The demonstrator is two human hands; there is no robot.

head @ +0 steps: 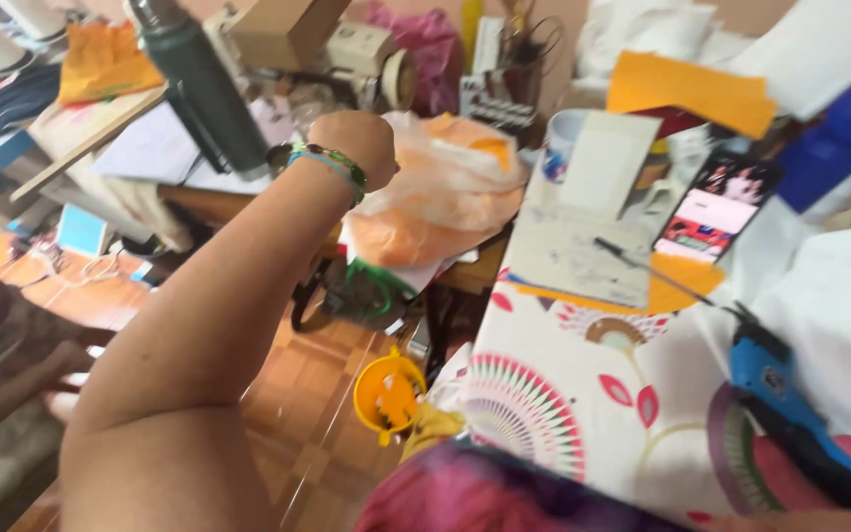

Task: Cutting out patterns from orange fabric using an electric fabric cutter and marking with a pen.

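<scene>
Bright daylight, heavy motion blur

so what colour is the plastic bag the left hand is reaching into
Translucent orange and white. The plastic bag shows best in the head view, just beyond the left hand.

My left arm bare from shoulder to wrist, no sleeve, thin green and blue beaded bracelets around the wrist, my pink and purple tie-dye garment at the frame's bottom
</scene>
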